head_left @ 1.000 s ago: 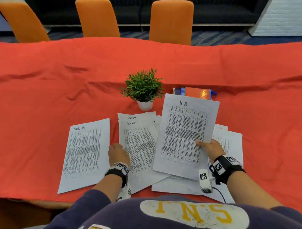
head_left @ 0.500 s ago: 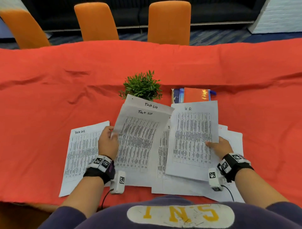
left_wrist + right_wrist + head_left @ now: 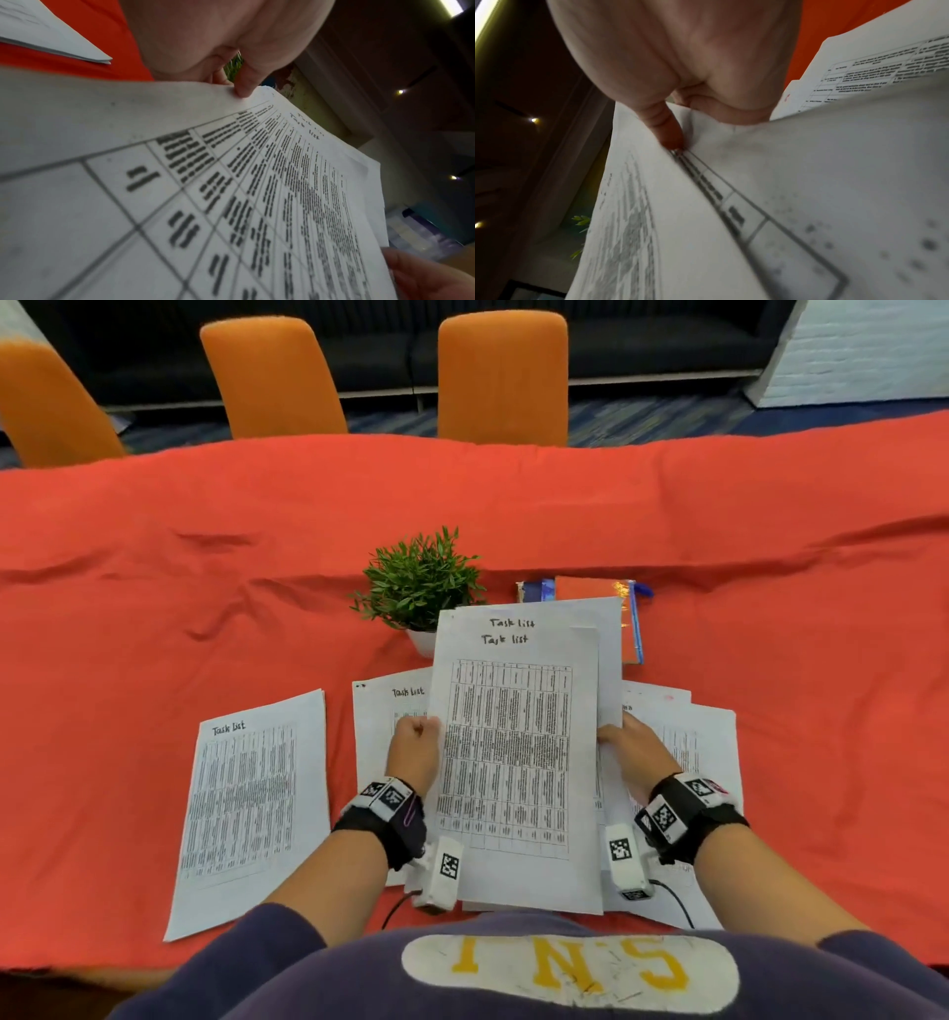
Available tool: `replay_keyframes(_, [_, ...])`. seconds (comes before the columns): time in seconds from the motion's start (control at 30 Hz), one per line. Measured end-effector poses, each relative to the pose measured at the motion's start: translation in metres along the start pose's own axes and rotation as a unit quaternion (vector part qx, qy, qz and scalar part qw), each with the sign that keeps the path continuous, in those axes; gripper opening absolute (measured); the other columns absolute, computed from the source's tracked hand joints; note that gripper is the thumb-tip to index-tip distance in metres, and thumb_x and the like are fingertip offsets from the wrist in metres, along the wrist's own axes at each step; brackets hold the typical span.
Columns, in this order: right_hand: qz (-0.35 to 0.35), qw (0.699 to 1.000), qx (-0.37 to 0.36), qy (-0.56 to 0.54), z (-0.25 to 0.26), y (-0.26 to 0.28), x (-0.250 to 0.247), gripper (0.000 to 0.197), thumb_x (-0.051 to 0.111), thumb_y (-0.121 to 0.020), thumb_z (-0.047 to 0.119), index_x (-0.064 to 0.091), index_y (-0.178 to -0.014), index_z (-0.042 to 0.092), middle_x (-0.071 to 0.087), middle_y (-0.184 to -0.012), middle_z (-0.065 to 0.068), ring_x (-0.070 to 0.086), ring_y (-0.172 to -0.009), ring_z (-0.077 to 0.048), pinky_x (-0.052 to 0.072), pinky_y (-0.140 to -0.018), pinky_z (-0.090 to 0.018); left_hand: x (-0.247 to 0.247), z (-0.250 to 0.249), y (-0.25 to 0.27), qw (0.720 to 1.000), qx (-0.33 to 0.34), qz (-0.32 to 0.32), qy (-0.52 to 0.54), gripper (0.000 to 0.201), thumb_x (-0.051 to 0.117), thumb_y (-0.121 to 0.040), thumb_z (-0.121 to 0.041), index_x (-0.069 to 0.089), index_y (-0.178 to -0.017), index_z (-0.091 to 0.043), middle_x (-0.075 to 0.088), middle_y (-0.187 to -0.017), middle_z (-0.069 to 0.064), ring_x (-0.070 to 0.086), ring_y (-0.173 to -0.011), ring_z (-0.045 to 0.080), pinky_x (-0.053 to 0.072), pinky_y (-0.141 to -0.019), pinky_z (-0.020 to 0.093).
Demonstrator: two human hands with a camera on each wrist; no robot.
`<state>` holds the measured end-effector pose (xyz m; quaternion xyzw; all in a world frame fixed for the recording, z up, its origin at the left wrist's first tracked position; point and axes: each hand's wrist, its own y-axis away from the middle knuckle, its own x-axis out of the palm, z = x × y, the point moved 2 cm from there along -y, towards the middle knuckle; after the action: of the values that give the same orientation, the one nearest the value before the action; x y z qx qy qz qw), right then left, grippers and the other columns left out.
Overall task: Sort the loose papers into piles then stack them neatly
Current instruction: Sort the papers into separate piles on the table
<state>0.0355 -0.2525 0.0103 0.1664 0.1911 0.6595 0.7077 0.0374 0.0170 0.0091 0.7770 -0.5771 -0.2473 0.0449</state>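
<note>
Two or more printed sheets headed "Task list" (image 3: 513,762) are lifted off the red cloth in the middle, held between both hands. My left hand (image 3: 418,742) pinches their left edge, its thumb (image 3: 244,89) on top in the left wrist view. My right hand (image 3: 619,742) grips the right edge, with its thumb (image 3: 666,132) pressing the sheets (image 3: 731,213). A neat "Task list" pile (image 3: 251,809) lies at the left. One more "Task list" sheet (image 3: 385,706) lies under my left hand. Loose papers (image 3: 711,752) are spread at the right.
A small potted plant (image 3: 418,582) stands just behind the held sheets. An orange notebook (image 3: 590,593) with a blue one beside it lies behind at the right. Three orange chairs (image 3: 503,377) line the table's far side. The red cloth (image 3: 154,608) is wrinkled.
My left hand lifted the "Task list" sheets from the table and brought them to the middle. My right hand now grips their right edge, and the "HR" heading no longer shows.
</note>
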Motion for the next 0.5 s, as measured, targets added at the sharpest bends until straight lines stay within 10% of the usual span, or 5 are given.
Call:
replay_keyframes(0.13, [0.0, 1.0, 0.002, -0.014, 0.01, 0.019, 0.01, 0.041, 0.026, -0.102, 0.045, 0.051, -0.128, 0.025, 0.052, -0.12, 0.014, 0.046, -0.122, -0.008, 0.03, -0.101, -0.023, 0.01, -0.001, 0.002, 1.0, -0.023, 0.011, -0.009, 0.025, 0.04, -0.097, -0.029, 0.05, -0.111, -0.009, 0.051, -0.081, 0.0, 0.048, -0.071, 0.015, 0.04, -0.064, 0.026])
replay_keyframes(0.23, [0.029, 0.999, 0.004, -0.036, 0.003, 0.012, 0.012, 0.073, 0.048, -0.08, 0.074, 0.051, -0.133, 0.024, 0.056, -0.134, 0.007, 0.051, -0.124, -0.014, 0.034, -0.111, -0.041, 0.014, -0.008, 0.005, 0.999, -0.037, 0.014, 0.025, 0.024, 0.046, -0.095, -0.029, 0.045, -0.116, -0.017, 0.057, -0.095, 0.001, 0.053, -0.076, 0.013, 0.042, -0.066, 0.027])
replay_keyframes(0.37, [0.018, 0.997, -0.067, 0.017, 0.006, 0.005, 0.011, 0.037, 0.072, -0.08, 0.012, 0.059, -0.113, 0.026, 0.069, -0.114, -0.001, 0.067, -0.103, -0.022, 0.05, -0.096, -0.05, 0.012, -0.019, 0.007, 0.997, 0.022, 0.041, 0.055, 0.035, 0.057, -0.093, -0.018, 0.043, -0.124, -0.013, 0.067, -0.111, 0.005, 0.063, -0.094, 0.018, 0.049, -0.085, 0.031])
replay_keyframes(0.5, [0.003, 0.991, -0.135, 0.002, 0.03, 0.01, 0.017, 0.037, 0.068, -0.083, 0.005, 0.06, -0.113, 0.025, 0.07, -0.11, 0.001, 0.067, -0.101, -0.019, 0.053, -0.09, -0.042, 0.004, -0.041, 0.01, 0.99, 0.14, -0.001, 0.035, 0.015, 0.053, -0.093, -0.01, 0.056, -0.108, -0.015, 0.069, -0.104, 0.005, 0.064, -0.088, 0.016, 0.052, -0.079, 0.03])
